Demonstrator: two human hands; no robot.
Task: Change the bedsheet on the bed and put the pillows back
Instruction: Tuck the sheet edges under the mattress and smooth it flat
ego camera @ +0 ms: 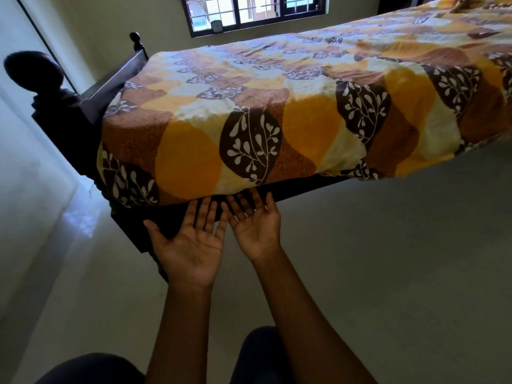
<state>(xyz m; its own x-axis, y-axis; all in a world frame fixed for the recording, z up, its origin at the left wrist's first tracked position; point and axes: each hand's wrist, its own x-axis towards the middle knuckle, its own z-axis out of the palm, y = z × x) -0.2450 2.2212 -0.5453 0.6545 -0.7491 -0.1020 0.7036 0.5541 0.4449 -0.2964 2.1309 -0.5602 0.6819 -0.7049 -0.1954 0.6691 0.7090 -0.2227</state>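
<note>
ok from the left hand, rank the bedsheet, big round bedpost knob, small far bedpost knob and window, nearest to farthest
From the left hand, in the head view:
1. bedsheet, hanging edge just above the fingertips.
2. big round bedpost knob, near corner, to the left.
3. small far bedpost knob, across the bed's width.
4. window, on the back wall.

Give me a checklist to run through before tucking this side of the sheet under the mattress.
1. Hands free: left hand and right hand are flat, palms up, holding nothing: ok.
2. Hands in place: the fingertips of both reach the lower edge of the bedsheet: ok.
3. Corner by the bedpost is covered by the sheet: ok.
4. Side edge tucked: further right it hangs loose over the bed frame: not ok.
5. Top surface spread flat: only light creases: ok.
6. Pillows back on the bed: none in view: cannot tell.
</note>
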